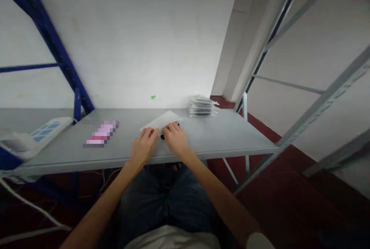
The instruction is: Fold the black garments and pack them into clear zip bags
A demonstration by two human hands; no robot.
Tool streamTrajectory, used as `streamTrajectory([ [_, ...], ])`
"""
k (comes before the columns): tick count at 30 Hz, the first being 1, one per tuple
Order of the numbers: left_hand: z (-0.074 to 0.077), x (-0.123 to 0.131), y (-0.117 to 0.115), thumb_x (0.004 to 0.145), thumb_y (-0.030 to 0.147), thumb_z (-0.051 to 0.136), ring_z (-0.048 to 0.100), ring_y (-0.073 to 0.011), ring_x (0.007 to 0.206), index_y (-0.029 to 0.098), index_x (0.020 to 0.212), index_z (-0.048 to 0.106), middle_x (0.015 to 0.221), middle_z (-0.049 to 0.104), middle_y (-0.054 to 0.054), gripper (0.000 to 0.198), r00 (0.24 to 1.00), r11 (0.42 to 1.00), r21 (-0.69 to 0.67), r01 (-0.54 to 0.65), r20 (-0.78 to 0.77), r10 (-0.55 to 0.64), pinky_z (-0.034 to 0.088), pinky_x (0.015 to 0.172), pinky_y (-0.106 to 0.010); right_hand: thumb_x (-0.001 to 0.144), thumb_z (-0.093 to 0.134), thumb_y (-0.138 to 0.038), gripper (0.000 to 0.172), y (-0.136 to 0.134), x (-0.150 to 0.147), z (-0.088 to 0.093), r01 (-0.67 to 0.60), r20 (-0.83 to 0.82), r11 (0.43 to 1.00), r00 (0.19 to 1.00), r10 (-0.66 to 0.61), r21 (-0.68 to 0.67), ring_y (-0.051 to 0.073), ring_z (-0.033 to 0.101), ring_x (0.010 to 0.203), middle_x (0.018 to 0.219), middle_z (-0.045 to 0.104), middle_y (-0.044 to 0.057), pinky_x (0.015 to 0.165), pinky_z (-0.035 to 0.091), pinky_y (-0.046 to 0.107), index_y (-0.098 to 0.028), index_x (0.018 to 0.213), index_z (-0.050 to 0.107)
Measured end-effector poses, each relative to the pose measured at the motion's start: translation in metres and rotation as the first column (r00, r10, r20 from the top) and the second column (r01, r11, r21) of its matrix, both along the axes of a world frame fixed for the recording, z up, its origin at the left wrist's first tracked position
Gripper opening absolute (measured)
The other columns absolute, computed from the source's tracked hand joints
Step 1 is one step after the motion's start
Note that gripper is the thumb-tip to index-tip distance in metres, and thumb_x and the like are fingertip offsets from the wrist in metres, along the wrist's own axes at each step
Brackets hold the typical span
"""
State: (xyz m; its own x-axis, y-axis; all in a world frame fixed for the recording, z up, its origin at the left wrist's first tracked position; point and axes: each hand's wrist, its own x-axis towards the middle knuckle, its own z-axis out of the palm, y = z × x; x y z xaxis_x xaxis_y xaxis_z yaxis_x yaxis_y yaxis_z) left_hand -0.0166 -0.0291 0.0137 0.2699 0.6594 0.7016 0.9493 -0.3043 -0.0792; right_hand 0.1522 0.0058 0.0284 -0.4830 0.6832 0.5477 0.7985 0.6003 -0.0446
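Observation:
A flat white sheet, paper-like and folded or envelope-shaped [165, 118], lies at an angle on the grey tabletop [231, 133]. My left hand [145, 142] is closed at its near left edge, fingers curled, with the thumb toward the middle. My right hand [176, 137] has its fingers bent down on the sheet's near right side. Beneath the right hand a small black thing [162, 137] shows on both sides of the fingers; its kind is hidden. A short gap separates the two hands.
A stack of white flat pieces [202, 106] stands at the back right. To the left lies a blurred-out pink phone-shaped thing [101, 133], and farther left a white device with blue panels [47, 131]. Blue [54, 44] and grey [300, 106] metal frames flank the table; a white wall is behind.

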Motion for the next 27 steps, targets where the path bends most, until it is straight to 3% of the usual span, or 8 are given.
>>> streamTrajectory([
  [4,-0.002,-0.002,0.001,0.103,0.018,0.043,0.062,-0.0269,0.092,0.023,0.108,0.066,0.101,0.067,-0.011,0.024,0.999,0.999,0.018,-0.036,0.017,0.036,0.036,0.053,-0.032,0.104,0.048,-0.014,0.024,0.007,-0.009,0.005,0.012,0.038,1.0,0.999,-0.011,-0.026,0.027,0.061,0.118,0.126,0.067,0.016,0.098,0.051,0.037,-0.014,0.114,0.07],
  [8,-0.006,0.0,0.002,0.102,0.018,0.044,0.063,-0.0258,0.091,0.023,0.111,0.066,0.102,0.068,-0.011,0.024,0.998,0.998,0.013,-0.057,0.007,0.057,0.036,0.053,-0.032,0.103,0.045,-0.012,0.027,0.015,-0.018,0.012,0.153,0.12,0.979,0.983,-0.137,-0.132,0.027,0.069,0.103,0.12,0.068,0.019,0.082,0.057,0.036,-0.011,0.117,0.068],
  [11,-0.009,0.001,0.003,0.102,0.016,0.044,0.063,-0.0258,0.091,0.023,0.112,0.066,0.103,0.068,-0.011,0.026,0.998,0.998,0.006,-0.067,0.011,0.067,0.036,0.053,-0.032,0.102,0.046,-0.01,0.03,0.019,-0.025,0.019,0.199,0.183,0.966,0.969,-0.168,-0.165,0.028,0.071,0.1,0.116,0.07,0.02,0.08,0.058,0.038,-0.01,0.121,0.068],
  [17,-0.009,0.004,0.004,0.105,0.027,0.046,0.063,-0.0262,0.092,0.022,0.113,0.067,0.102,0.068,-0.011,0.023,0.997,0.999,0.03,-0.039,0.075,0.036,0.04,0.059,-0.032,0.1,0.059,-0.025,0.026,0.019,-0.028,0.029,0.136,0.233,0.975,0.968,-0.092,-0.179,0.03,0.07,0.105,0.122,0.07,0.02,0.084,0.058,0.038,-0.013,0.119,0.073],
  [22,-0.006,0.005,0.002,0.104,0.023,0.045,0.063,-0.0246,0.098,0.021,0.107,0.067,0.106,0.067,-0.011,0.023,0.996,0.995,-0.064,-0.081,0.043,0.084,0.042,0.061,-0.031,0.097,0.067,-0.034,0.031,0.021,-0.024,0.04,0.058,0.266,0.976,0.964,0.001,-0.212,0.032,0.068,0.111,0.122,0.071,0.02,0.09,0.056,0.039,-0.013,0.118,0.073],
  [25,-0.004,0.002,0.001,0.104,0.02,0.043,0.062,-0.0239,0.101,0.021,0.111,0.068,0.11,0.066,-0.011,0.025,0.991,0.986,-0.119,-0.115,0.051,0.121,0.041,0.061,-0.03,0.102,0.059,-0.038,0.033,0.019,-0.017,0.043,-0.041,0.181,0.981,0.981,0.075,-0.188,0.029,0.064,0.118,0.126,0.07,0.016,0.092,0.054,0.036,-0.017,0.126,0.07],
  [27,-0.002,0.0,0.001,0.104,0.02,0.042,0.062,-0.0243,0.103,0.021,0.117,0.067,0.113,0.065,-0.011,0.028,0.987,0.983,-0.13,-0.129,0.082,0.14,0.042,0.062,-0.03,0.108,0.049,-0.034,0.029,0.013,-0.009,0.038,-0.042,0.026,0.99,0.999,0.045,-0.133,0.025,0.064,0.119,0.124,0.071,0.011,0.092,0.052,0.033,-0.021,0.124,0.069],
])
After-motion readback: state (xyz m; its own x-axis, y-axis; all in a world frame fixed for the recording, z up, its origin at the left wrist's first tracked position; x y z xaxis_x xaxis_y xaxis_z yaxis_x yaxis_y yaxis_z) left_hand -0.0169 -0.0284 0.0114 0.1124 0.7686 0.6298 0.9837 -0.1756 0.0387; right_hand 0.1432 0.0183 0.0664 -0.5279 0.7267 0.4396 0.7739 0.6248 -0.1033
